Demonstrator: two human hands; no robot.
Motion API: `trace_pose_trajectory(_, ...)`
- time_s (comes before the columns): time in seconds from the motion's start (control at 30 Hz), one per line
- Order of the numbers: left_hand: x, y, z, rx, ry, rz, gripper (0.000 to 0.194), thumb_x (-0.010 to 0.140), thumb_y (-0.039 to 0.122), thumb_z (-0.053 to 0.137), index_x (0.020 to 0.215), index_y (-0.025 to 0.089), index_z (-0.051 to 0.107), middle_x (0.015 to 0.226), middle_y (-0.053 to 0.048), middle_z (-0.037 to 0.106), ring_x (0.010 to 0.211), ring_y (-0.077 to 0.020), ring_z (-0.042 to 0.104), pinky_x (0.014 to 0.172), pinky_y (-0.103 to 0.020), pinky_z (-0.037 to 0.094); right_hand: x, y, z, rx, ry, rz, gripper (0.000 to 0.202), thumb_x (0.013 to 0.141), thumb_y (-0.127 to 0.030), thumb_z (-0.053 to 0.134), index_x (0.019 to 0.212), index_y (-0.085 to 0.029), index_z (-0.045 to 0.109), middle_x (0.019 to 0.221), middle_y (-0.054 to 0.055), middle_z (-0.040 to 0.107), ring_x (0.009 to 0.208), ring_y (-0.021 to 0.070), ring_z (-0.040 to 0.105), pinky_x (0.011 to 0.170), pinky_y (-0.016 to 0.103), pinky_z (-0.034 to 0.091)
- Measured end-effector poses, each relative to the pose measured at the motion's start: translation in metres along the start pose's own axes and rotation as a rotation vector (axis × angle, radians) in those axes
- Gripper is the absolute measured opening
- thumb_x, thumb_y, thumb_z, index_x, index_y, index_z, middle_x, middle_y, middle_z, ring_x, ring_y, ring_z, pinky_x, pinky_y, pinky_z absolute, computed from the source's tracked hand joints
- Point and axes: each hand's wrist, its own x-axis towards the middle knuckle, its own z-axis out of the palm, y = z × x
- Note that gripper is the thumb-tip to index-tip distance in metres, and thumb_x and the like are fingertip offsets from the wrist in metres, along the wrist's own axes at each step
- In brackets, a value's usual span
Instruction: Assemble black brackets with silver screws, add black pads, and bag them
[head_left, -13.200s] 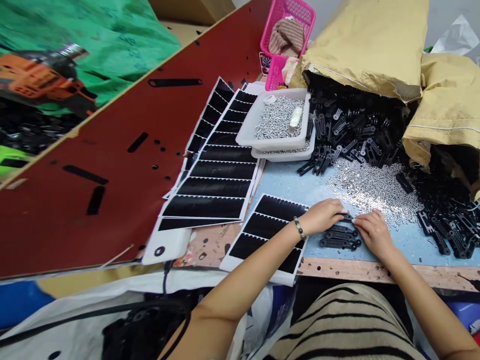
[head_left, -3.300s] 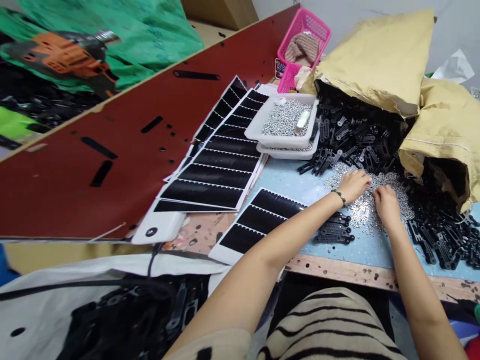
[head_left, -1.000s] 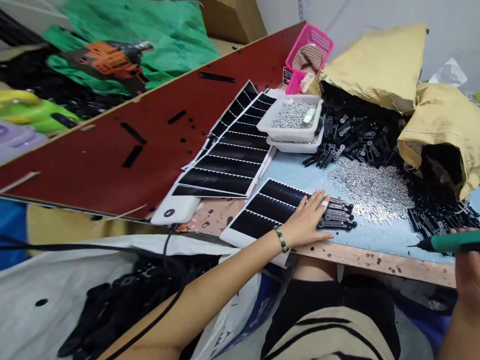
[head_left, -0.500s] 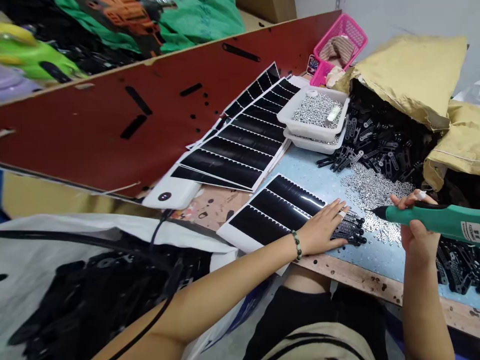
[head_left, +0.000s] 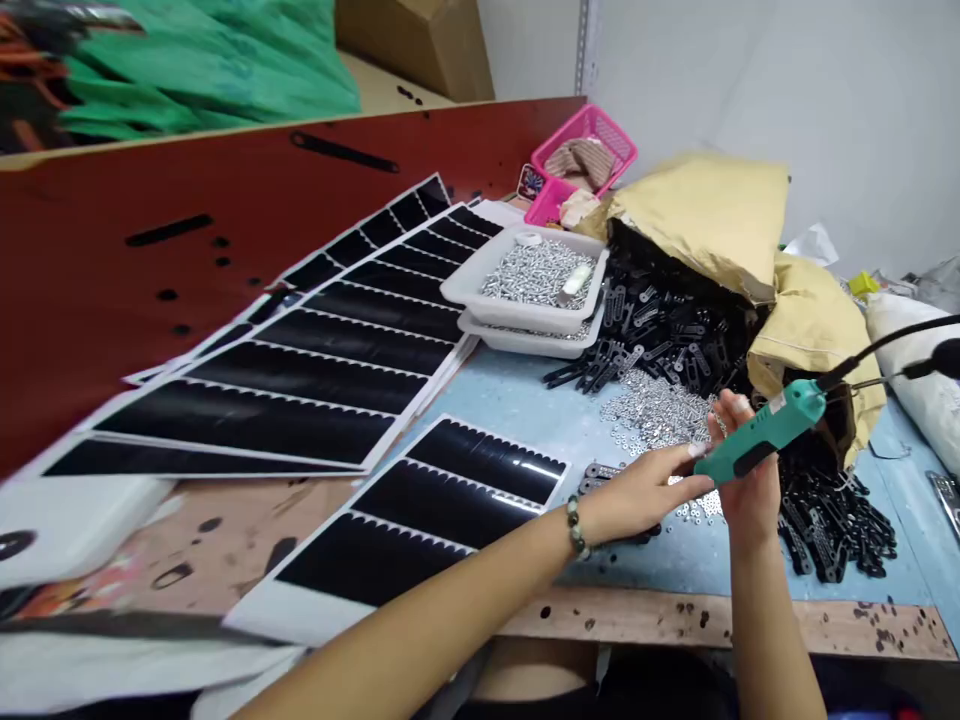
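A green electric screwdriver (head_left: 772, 430) slants above the bench between both hands, its cable end up and to the right. My right hand (head_left: 752, 500) supports it from behind, palm against the body and fingertips raised beside it. My left hand (head_left: 637, 492), with a beaded bracelet, has thumb and fingers closed around the tool's lower left end, hiding its tip. Beneath and behind the left hand lie black slotted strips (head_left: 598, 474), partly covered. A heap of small silver nuts (head_left: 660, 408) spreads just beyond the hands.
A sheet of black scalloped-edge labels (head_left: 420, 490) lies left of the hands, with larger stacked sheets (head_left: 300, 360) beyond. White trays (head_left: 480, 290) hold small metal screws. Black parts (head_left: 840, 520) spill at right near torn brown paper sacks (head_left: 705, 215). A red board (head_left: 75, 320) borders the left.
The view has swung right. My left hand has lifted off the black strips to the screwdriver's end. The screwdriver has turned from nearly level to slanting, and my right hand's fingers have loosened.
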Motion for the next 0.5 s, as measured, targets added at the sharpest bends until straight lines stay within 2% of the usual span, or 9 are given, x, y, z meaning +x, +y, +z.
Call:
trace_pose_trajectory(0.1, 0.014, -0.001, 0.009, 0.133, 0.26, -0.004, 0.021, 0.082, 0.032, 0.063, 0.098, 0.02, 0.057, 0.096, -0.003, 0.061, 0.09, -0.0203, 0.058, 0.078, -0.033, 0.048, -0.011, -0.005, -0.007, -0.067, 0.253, 0.003, 0.047, 0.092, -0.046, 0.035, 0.135, -0.029, 0.034, 0.139, 0.012, 0.04, 0.127, 0.0253, 0.045, 0.099, 0.05, 0.042)
trace_pose_trajectory(0.17, 0.018, -0.001, 0.019, 0.29, 0.372, -0.01, 0.024, 0.076, 0.031, 0.068, 0.091, 0.019, 0.054, 0.092, -0.003, 0.059, 0.087, -0.0215, 0.057, 0.077, -0.036, 0.047, -0.021, -0.008, -0.005, -0.108, 0.294, -0.018, 0.05, 0.093, -0.044, 0.036, 0.139, -0.029, 0.027, 0.143, 0.012, 0.036, 0.13, 0.0256, 0.042, 0.098, 0.05, 0.043)
trace_pose_trajectory(0.23, 0.022, 0.001, 0.029, 0.461, 0.402, 0.003, 0.024, 0.075, 0.029, 0.069, 0.086, 0.018, 0.051, 0.088, -0.003, 0.057, 0.084, -0.0229, 0.056, 0.077, -0.039, 0.046, -0.027, -0.011, 0.003, -0.102, 0.285, -0.045, 0.055, 0.091, -0.043, 0.043, 0.14, -0.031, 0.023, 0.144, 0.012, 0.034, 0.126, 0.0259, 0.046, 0.095, 0.048, 0.046)
trace_pose_trajectory(0.33, 0.024, 0.013, 0.037, 0.602, 0.355, 0.056, 0.027, 0.075, 0.022, 0.067, 0.095, 0.018, 0.05, 0.098, -0.007, 0.057, 0.095, -0.0267, 0.054, 0.084, -0.044, 0.045, -0.027, -0.015, 0.012, -0.055, 0.332, -0.06, 0.06, 0.086, -0.037, 0.056, 0.138, -0.035, 0.027, 0.133, 0.009, 0.043, 0.101, 0.0194, 0.059, 0.085, 0.042, 0.051)
trace_pose_trajectory(0.4, 0.011, 0.023, 0.037, 0.553, 0.275, 0.074, 0.039, 0.074, 0.022, 0.067, 0.108, 0.019, 0.047, 0.111, -0.009, 0.055, 0.105, -0.0277, 0.052, 0.09, -0.045, 0.043, -0.023, -0.018, 0.009, -0.022, 0.362, -0.062, 0.058, 0.085, -0.033, 0.059, 0.135, -0.037, 0.03, 0.121, 0.005, 0.049, 0.081, 0.0131, 0.06, 0.077, 0.037, 0.053)
trace_pose_trajectory(0.47, -0.025, 0.033, 0.04, 0.381, 0.084, 0.079, 0.042, 0.077, 0.03, 0.067, 0.113, 0.021, 0.047, 0.112, -0.007, 0.056, 0.102, -0.0235, 0.054, 0.088, -0.039, 0.046, -0.019, -0.018, 0.0, 0.025, 0.383, -0.086, 0.051, 0.085, -0.032, 0.059, 0.129, -0.039, 0.035, 0.114, 0.002, 0.05, 0.07, 0.0098, 0.058, 0.069, 0.032, 0.053)
trace_pose_trajectory(0.5, -0.051, 0.038, 0.046, 0.263, -0.071, 0.101, 0.035, 0.078, 0.034, 0.066, 0.108, 0.023, 0.051, 0.108, -0.004, 0.058, 0.096, -0.02, 0.056, 0.084, -0.033, 0.048, -0.017, -0.017, -0.006, 0.051, 0.388, -0.102, 0.045, 0.085, -0.033, 0.059, 0.126, -0.038, 0.039, 0.113, 0.001, 0.05, 0.068, 0.0094, 0.057, 0.067, 0.031, 0.053)
